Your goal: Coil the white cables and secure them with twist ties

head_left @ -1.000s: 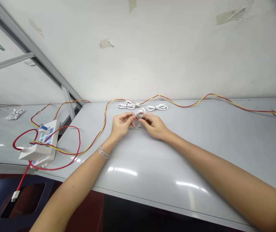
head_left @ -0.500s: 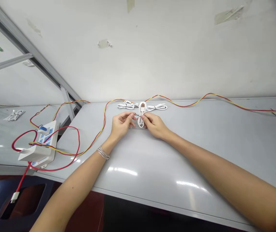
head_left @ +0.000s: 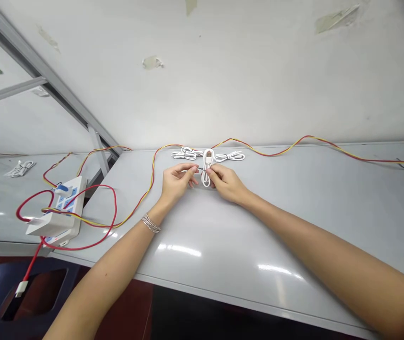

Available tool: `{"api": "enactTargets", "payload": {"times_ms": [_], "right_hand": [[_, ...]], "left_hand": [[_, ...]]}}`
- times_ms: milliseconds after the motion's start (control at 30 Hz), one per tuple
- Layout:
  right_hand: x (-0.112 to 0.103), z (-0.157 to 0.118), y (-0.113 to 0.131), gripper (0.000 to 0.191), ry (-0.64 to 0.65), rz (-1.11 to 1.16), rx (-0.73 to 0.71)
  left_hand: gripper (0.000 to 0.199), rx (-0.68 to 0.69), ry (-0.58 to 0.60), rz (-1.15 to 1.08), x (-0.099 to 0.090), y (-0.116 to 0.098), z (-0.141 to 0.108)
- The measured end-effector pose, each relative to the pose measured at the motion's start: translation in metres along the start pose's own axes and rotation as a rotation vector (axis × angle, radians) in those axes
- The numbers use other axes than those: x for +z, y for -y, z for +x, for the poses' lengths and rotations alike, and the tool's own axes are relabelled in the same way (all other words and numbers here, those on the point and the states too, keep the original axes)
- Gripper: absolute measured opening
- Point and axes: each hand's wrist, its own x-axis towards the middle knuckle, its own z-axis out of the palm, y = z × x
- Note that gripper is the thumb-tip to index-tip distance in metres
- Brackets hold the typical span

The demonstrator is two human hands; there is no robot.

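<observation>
A bundled white USB cable (head_left: 206, 169) stands upright as a narrow loop between my hands, its plug end at the top. My right hand (head_left: 225, 183) pinches the loop from the right. My left hand (head_left: 177, 182) has its fingertips closed on a thin black twist tie (head_left: 199, 168), which runs to the cable. Just behind them lie several more coiled white cables, including one (head_left: 187, 154) to the left and one (head_left: 229, 157) to the right. A silver chain bracelet (head_left: 150, 223) circles my left wrist.
The grey table (head_left: 269, 226) carries a red-and-yellow twisted wire (head_left: 269, 151) along its back edge. At left stand a white power strip (head_left: 60, 212) with a red cable (head_left: 81, 247) and another white cable bundle (head_left: 20, 169). A blue seat (head_left: 35, 293) sits below.
The white cable has gone from a rounded bunch to an upright narrow loop, with the black tie now showing. My hands have moved slightly apart, and the view has shifted very little.
</observation>
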Motion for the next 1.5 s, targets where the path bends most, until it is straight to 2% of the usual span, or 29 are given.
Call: {"api": "enactTargets", "payload": {"times_ms": [333,700,967,1267,1500], "right_hand": [[-0.0009,-0.0003,-0.001,0.039,0.006,-0.011,-0.004],[-0.0003,0.0,-0.0018,0.037,0.028,-0.013,-0.013],[-0.0012,-0.0005,-0.0014,0.034,0.047,-0.047,-0.064],[-0.0005,-0.0003,-0.0021,0.034,0.025,-0.027,-0.038],[-0.0016,-0.0006,-0.0003,0.037,0.045,-0.026,-0.04]], "left_hand": [[0.036,-0.046,-0.001,0.001,0.0,-0.0035,0.0004],[0.032,-0.027,0.023,0.05,-0.001,-0.0016,-0.0014],[0.031,-0.099,0.066,0.057,0.0005,-0.0022,-0.0027],[0.03,-0.01,0.117,0.062,-0.0024,0.0015,-0.002],[0.03,-0.012,0.133,0.052,-0.0015,-0.0011,-0.0015]]}}
